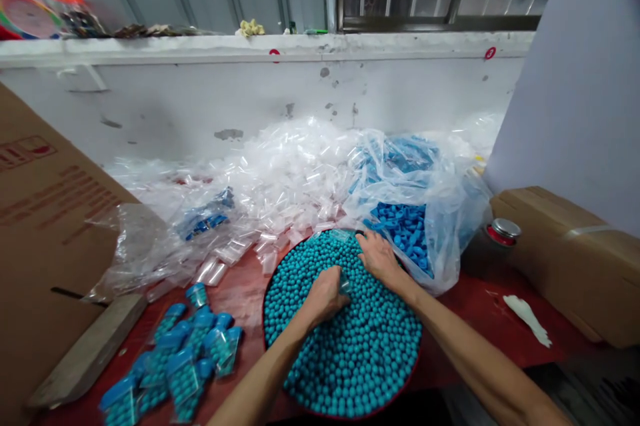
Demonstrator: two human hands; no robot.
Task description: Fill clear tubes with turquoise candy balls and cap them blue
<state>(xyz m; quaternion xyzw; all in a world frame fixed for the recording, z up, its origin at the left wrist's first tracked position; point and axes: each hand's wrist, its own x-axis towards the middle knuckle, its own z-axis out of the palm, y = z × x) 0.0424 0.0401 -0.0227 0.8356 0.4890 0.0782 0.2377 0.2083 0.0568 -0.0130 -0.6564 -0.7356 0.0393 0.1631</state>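
Observation:
A round red tub (265,306) is filled with small teal balls (345,359). My left hand (326,294) is over the middle of the balls, closed around a small clear plastic container (344,283), mostly hidden by the fingers. Toward the tub's far right rim, my right hand (377,256) reaches low over the balls with its fingers apart. Something small and dark shows at its fingertips; I cannot make out what. A clear piece (340,235) lies on the balls just left of those fingers.
Filled containers with blue caps (185,373) lie at left beside a grey bar (90,353). Clear empty containers (300,173) are heaped behind the tub. A plastic bag (450,233) holds blue caps (403,233). Cardboard boxes (565,259) and a lidded jar (493,246) stand right.

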